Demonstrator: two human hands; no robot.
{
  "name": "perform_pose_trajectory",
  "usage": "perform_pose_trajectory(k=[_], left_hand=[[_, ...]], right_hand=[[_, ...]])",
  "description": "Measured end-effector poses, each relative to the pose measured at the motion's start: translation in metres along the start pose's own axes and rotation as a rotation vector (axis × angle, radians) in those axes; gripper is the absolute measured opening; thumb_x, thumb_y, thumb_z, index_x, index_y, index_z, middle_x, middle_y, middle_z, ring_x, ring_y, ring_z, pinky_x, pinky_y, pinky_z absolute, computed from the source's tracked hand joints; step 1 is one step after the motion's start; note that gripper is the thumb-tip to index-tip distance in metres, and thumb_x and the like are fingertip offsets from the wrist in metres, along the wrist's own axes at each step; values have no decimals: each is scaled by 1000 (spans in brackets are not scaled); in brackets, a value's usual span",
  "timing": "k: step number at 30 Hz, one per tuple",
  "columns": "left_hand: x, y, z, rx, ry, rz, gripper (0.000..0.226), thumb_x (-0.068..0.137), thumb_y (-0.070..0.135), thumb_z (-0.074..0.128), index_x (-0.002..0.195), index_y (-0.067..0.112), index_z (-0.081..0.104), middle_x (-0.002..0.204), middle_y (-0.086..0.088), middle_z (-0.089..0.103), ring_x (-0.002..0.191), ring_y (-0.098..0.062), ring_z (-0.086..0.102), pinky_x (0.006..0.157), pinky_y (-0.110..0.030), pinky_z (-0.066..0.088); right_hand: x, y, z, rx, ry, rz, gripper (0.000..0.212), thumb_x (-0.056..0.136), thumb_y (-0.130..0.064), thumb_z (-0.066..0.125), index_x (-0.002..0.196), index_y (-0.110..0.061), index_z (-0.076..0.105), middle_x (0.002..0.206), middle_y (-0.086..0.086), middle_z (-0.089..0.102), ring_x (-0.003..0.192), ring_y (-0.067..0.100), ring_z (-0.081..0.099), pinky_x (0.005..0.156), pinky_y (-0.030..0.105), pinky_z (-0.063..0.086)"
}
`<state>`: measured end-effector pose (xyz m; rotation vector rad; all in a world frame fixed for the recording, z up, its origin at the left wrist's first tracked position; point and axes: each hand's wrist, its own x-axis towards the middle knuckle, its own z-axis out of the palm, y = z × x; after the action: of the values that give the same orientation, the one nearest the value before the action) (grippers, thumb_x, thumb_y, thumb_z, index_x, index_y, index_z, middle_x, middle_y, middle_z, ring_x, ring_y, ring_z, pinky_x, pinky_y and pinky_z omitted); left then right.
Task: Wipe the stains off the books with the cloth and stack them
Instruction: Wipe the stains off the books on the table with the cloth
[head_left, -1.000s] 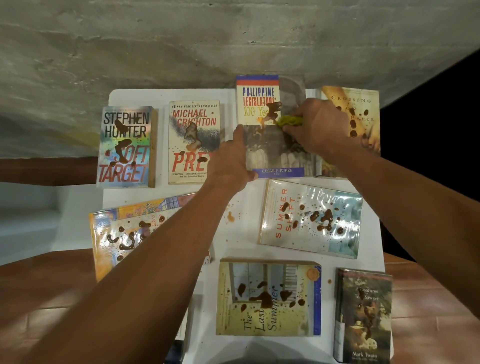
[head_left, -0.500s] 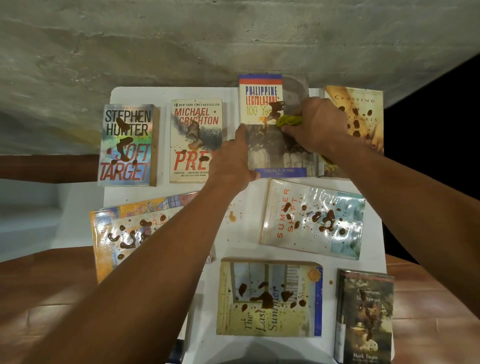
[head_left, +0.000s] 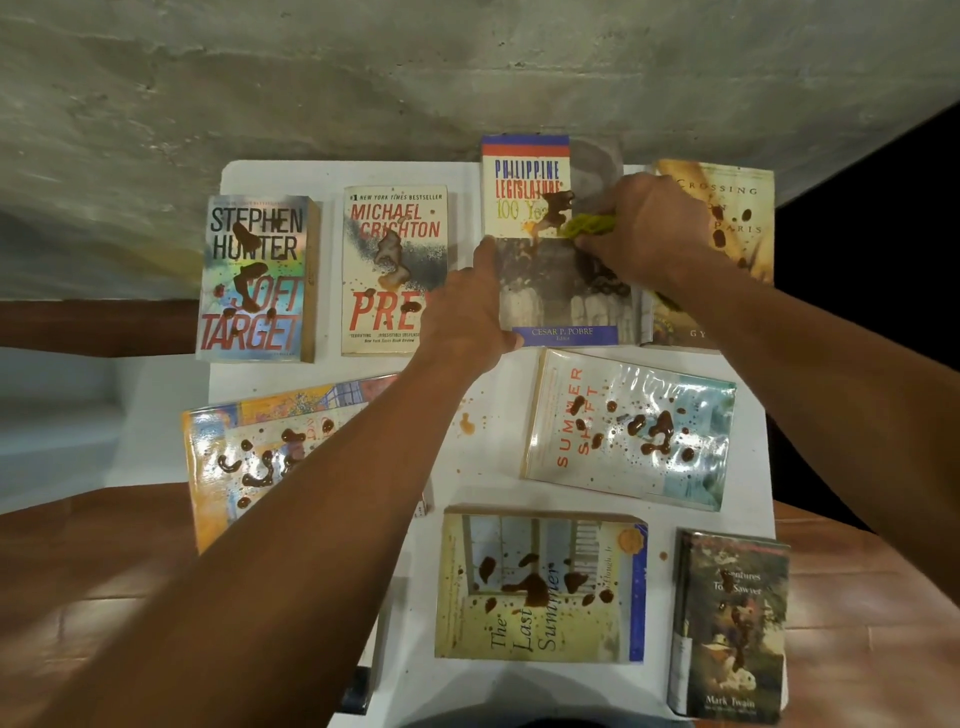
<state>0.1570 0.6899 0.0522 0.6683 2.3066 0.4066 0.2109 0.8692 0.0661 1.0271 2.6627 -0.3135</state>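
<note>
The right hand (head_left: 647, 228) grips the green cloth (head_left: 589, 224) just right of the brown stain (head_left: 556, 205) on the far book (head_left: 550, 291) (long axis running away), while the left hand (head_left: 467, 312) lies flat along its left edge, bracing it on the counter (head_left: 488, 467).

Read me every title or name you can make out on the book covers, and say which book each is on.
"STEPHEN HUNTER SOFT TARGET": far-left paperback
"MICHAEL CRICHTON": second paperback
"PHILIPPINE LEGISLATURE", "CESAR P. POBRE": book being wiped
"SUMMER": glossy book
"The Last Summer": front-centre book
"Mark Twain": dark book
Other small print: unreadable.
</note>
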Motion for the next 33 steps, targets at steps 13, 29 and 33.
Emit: perform_pose_trajectory(k=[13,29,33], left_hand=[[0,1,0,12,-4,6,98,78,27,86,152,23,22,125,-7,60,115,-31,61,89,-37,52],[1,-1,2,9,3,0,97,80,28,86,152,24,20,123,-6,61,114,-29,62,87,-36,52],[0,-1,2,3,2,16,97,80,27,85,152,23,21,123,-6,61,113,-29,63,87,-35,52]], right_hand=[[11,7,-1,-17,-72,-112,43,85,-56,69,120,-30,69,112,6,66,100,27,61,68,33,42],[25,-2,-4,17,67,106,41,90,-50,67,115,-18,68,100,7,65,90,26,63,73,37,52],[29,-6,-7,106,55,79,41,91,-47,67,120,-19,67,110,8,66,99,28,64,79,40,53]])
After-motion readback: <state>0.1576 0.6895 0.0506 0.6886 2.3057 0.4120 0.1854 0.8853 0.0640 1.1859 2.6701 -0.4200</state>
